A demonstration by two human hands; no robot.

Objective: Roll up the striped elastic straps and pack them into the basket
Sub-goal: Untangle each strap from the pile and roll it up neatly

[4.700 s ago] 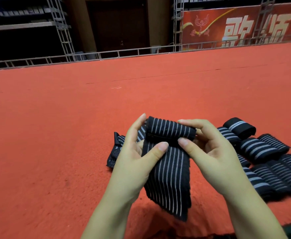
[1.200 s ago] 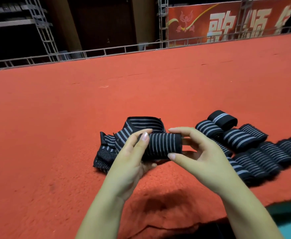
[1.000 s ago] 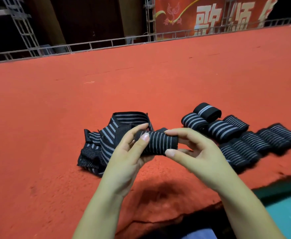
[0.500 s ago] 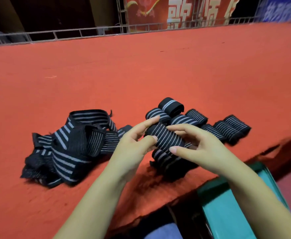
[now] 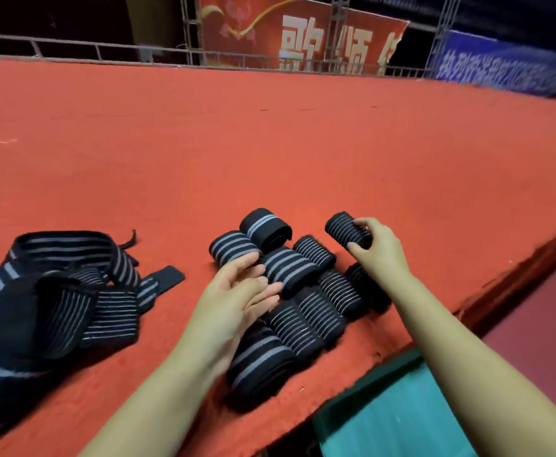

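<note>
The counter [image 5: 270, 143], covered in red felt, stretched wide ahead of me, with a metal railing [image 5: 105, 51] along its far edge and a red banner [image 5: 303, 31] with pale characters and a blue banner [image 5: 507, 67] hanging behind it. Below the counter's near edge, at the lower right, lay a teal surface [image 5: 385, 420]; I could not tell whether it was the basket. On the left of the counter sat a loose heap of unrolled straps [image 5: 49, 305], black with pale stripes, tumbled over one another, one plain black end [image 5: 168, 275] sticking out toward the middle. In the middle, just beside that heap, lay the cluster of rolled straps [image 5: 303, 298], packed side by side and touching, some with a few broad stripes and some with many thin ones; the nearest and fattest roll [image 5: 257, 361] lay close to the counter's near edge. My left hand [image 5: 237, 298] hung over the near left side of that cluster, palm partly up, its fingers [image 5: 263, 288] relaxed and spread, holding nothing. My right hand [image 5: 379, 245] was at the far right end of the cluster, and its fingers [image 5: 359, 222] and thumb were curled round one thin-striped roll [image 5: 342, 227], pinching it just beyond the other rolls; I could not tell whether it touched the felt.
</note>
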